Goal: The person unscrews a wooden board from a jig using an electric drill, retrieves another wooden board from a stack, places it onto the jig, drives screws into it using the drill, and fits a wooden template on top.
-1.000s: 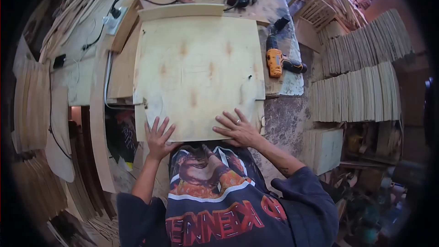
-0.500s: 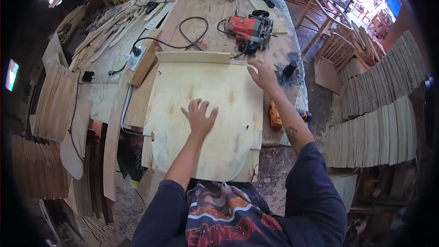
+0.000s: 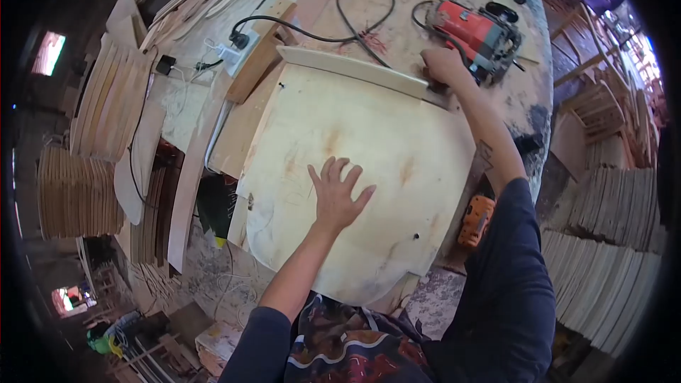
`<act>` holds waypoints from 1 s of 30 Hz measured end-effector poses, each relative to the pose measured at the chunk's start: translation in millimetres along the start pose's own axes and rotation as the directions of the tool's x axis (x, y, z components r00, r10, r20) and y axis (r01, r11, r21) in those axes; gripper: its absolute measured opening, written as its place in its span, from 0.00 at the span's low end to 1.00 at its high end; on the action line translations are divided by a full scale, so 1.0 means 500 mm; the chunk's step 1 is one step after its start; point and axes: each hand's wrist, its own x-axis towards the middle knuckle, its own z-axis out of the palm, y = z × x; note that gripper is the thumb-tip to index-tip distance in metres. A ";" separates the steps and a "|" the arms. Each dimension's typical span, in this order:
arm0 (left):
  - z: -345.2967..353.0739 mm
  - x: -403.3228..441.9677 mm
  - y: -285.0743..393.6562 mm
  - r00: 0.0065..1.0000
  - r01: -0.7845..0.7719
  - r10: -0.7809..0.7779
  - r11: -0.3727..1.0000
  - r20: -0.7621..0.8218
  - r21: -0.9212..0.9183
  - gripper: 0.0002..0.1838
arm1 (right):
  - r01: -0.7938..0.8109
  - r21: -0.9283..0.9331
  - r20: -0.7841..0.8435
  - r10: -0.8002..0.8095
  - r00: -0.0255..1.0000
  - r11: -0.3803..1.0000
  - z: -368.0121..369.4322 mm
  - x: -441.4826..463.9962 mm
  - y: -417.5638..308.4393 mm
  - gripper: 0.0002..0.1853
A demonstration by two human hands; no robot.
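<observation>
My left hand [image 3: 339, 191] rests with its fingers spread over the middle of a pale wooden panel [image 3: 355, 142]. At the panel's far right corner is my right hand [image 3: 443, 66], its fingers curled down beside the red power tool [image 3: 472, 32]; what they hold, if anything, is hidden. A narrow wooden strip [image 3: 351, 71] stands along the panel's far edge, its right end just below my right hand. The tool lies on its side, and a black cable loops on the table to its left.
An orange drill [image 3: 476, 221] lies right of the panel, partly under my right arm. A power strip [image 3: 233, 57] sits on a wooden block [image 3: 262, 50] at the left. Stacked wooden pieces [image 3: 603, 284] stand at the right, more [image 3: 110, 99] at the left.
Both hands have left the panel's near edge. My left hand has moved to its middle; my right hand has reached forward to the red tool, its fingers now curled. The view has turned.
</observation>
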 end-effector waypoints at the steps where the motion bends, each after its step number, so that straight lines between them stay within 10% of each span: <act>1: -0.001 0.006 0.000 1.000 0.015 -0.015 1.000 -0.010 0.008 0.21 | 0.038 0.161 -0.064 -0.028 0.998 0.986 -0.027 0.005 0.001 0.12; 4: -0.003 -0.002 0.002 1.000 0.014 -0.015 1.000 0.015 0.002 0.22 | 0.301 0.557 -0.114 -0.288 0.951 0.774 -0.062 0.055 -0.018 0.12; 5: -0.004 -0.004 0.003 1.000 0.014 -0.014 1.000 0.016 -0.001 0.22 | 0.170 0.645 0.106 -0.307 0.946 0.745 -0.108 0.038 -0.051 0.14; 8: -0.003 0.003 0.002 1.000 0.005 -0.005 1.000 0.023 0.001 0.21 | 0.140 0.600 0.395 -0.444 0.804 0.788 -0.096 0.080 -0.091 0.12; 16: -0.001 0.001 -0.002 1.000 0.003 -0.003 1.000 0.000 -0.002 0.21 | 0.249 0.453 0.456 -0.463 0.760 0.856 -0.081 0.149 -0.141 0.14; 22: -0.002 0.002 -0.003 1.000 -0.003 0.004 1.000 0.006 -0.017 0.22 | -0.009 0.800 0.473 -0.622 0.624 0.600 -0.070 0.137 -0.096 0.09; 30: -0.005 0.002 -0.002 1.000 0.003 -0.003 0.999 0.013 -0.046 0.21 | -0.179 0.814 0.494 -0.497 0.714 0.552 -0.038 0.122 -0.095 0.03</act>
